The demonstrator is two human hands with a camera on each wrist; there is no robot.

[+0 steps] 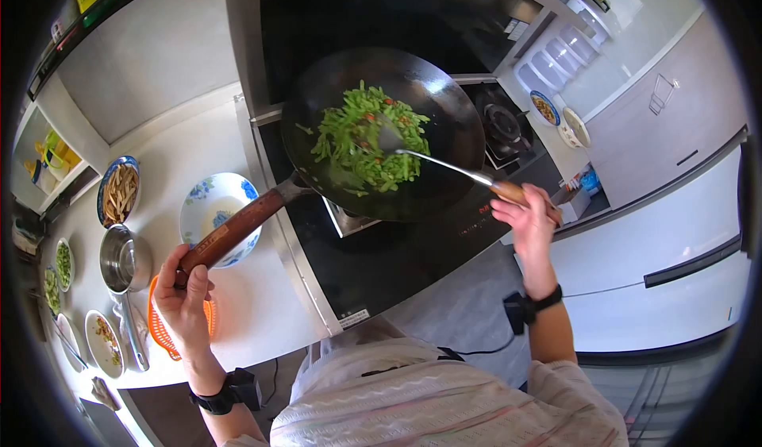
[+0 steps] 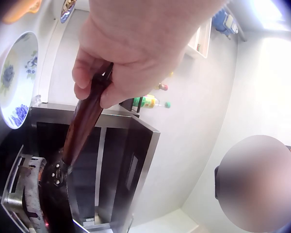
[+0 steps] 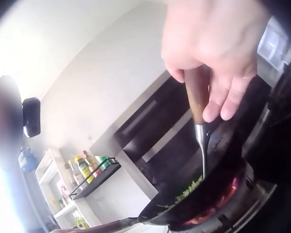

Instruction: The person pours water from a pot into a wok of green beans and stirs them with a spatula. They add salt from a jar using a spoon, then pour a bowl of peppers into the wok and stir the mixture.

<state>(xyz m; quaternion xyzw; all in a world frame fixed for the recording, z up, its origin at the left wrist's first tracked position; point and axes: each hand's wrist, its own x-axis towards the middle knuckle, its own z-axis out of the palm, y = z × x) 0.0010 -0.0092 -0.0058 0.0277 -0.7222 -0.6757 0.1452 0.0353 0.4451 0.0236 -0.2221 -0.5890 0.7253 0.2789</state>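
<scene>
A dark wok (image 1: 452, 121) sits over the burner, its wooden handle (image 1: 238, 226) reaching toward the left. My left hand (image 1: 184, 304) grips the end of that handle; the left wrist view shows the fingers wrapped around it. In my right hand (image 1: 530, 223) is a spatula with a wooden grip (image 1: 508, 190) and a metal shaft (image 1: 444, 163). Its blade lies among chopped green vegetables (image 1: 373, 141) with small red bits in the wok. In the right wrist view the hand (image 3: 216, 43) holds the spatula from above, two fingers extending along the grip.
Left of the stove stand a flowered white bowl (image 1: 194, 217), a steel saucepan (image 1: 119, 260), an orange basket (image 1: 159, 328), a plate of brown strips (image 1: 119, 193) and several small bowls. A second burner (image 1: 506, 125) lies to the right. Bottles (image 3: 85, 167) stand on a wall rack.
</scene>
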